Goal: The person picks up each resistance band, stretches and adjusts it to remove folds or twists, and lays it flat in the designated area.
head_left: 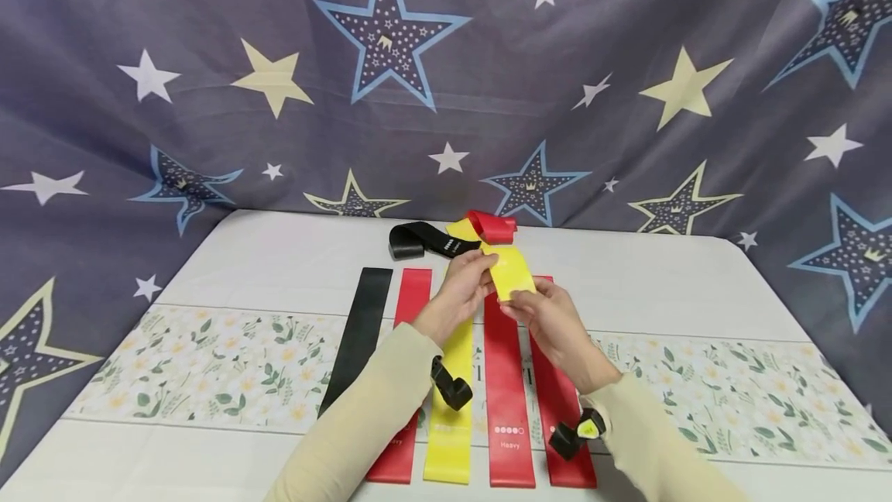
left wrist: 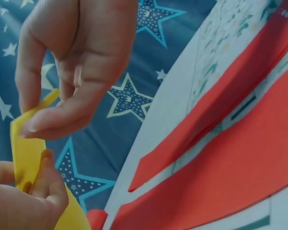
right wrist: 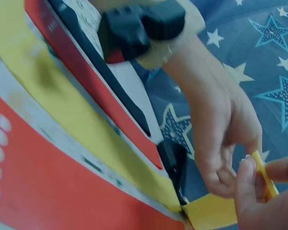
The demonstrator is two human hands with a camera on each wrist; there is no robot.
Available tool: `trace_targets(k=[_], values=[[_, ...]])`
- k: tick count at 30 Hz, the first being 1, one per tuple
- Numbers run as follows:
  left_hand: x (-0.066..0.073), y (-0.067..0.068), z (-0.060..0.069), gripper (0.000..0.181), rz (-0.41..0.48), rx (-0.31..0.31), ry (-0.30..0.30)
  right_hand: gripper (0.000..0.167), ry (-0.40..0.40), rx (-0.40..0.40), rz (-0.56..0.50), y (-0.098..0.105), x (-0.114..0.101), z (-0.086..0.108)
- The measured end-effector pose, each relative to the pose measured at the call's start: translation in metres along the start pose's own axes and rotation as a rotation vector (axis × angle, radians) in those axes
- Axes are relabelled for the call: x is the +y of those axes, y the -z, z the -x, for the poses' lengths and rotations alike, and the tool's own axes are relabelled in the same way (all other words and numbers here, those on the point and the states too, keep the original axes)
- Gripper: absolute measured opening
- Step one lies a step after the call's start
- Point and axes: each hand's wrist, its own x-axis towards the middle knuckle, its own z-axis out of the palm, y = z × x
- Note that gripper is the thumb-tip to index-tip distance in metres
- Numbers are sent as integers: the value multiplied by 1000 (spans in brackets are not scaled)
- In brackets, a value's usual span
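Observation:
Both hands hold up a yellow flat exercise band (head_left: 514,273) over the far half of the table. My left hand (head_left: 463,281) pinches its left edge between thumb and fingers. At the lower right corner, my right hand (head_left: 550,316) pinches it too. The right wrist view shows the band (right wrist: 211,211) running down from the fingers; where it ends is hidden. Below the hands lie flat bands side by side: black (head_left: 358,331), red (head_left: 416,293), yellow (head_left: 447,448), and two more red ones (head_left: 509,393) (head_left: 573,455). Forearms cover parts of several.
Behind the hands, a curled black band (head_left: 421,238), a looped red band (head_left: 496,227) and a yellow piece (head_left: 461,229) lie together. A floral strip (head_left: 230,370) crosses the white table (head_left: 279,254). A star-patterned cloth (head_left: 488,122) hangs behind. Both wrists carry black straps.

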Motion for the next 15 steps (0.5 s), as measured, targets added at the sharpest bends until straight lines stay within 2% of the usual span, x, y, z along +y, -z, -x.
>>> trace_targets(k=[6,15], values=[[-6,10,-2,29,-36,10,12,48,-61,-52,-24,-3,14,13],[-9,18,-7,29,-60,17,24,49,-87,-53,-20,-6,28,31]])
